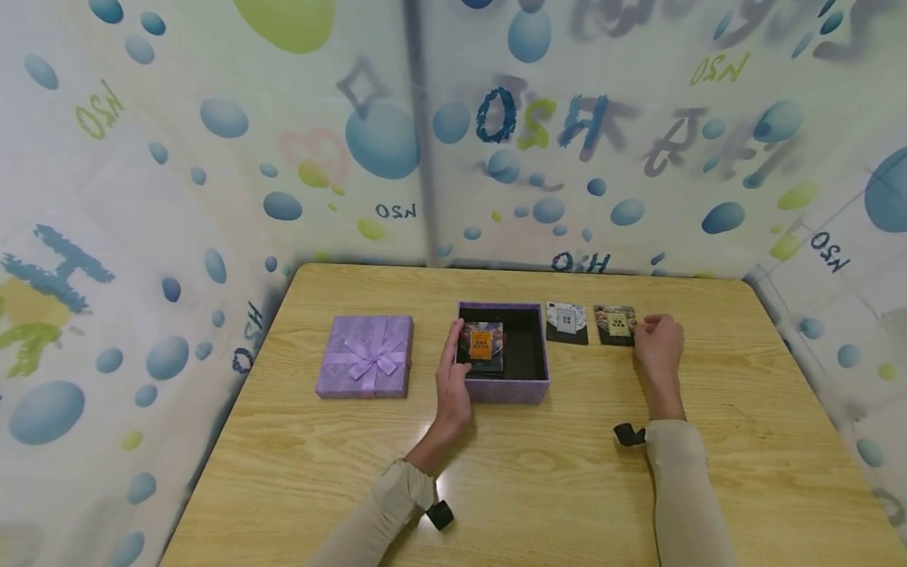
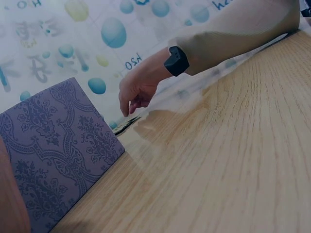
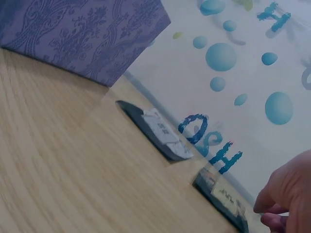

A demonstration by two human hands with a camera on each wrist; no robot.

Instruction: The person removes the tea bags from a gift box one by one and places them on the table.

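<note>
My left hand lies along the left wall of a purple patterned box, its fingers straight against the outside and the thumb by the front rim. Inside the box's dark interior, a stack of flat square packets with an orange label on top sits at the left. To the right of the box, a square packet with a white label lies on the table. Beside it is a packet with a yellow label. My right hand hovers at that packet's right edge, fingers loosely bent, nothing held.
Left of the box sits its purple lid, topped by a ribbon bow. The wooden table meets a patterned wall covering at the back. Black wrist devices are worn over both wrists.
</note>
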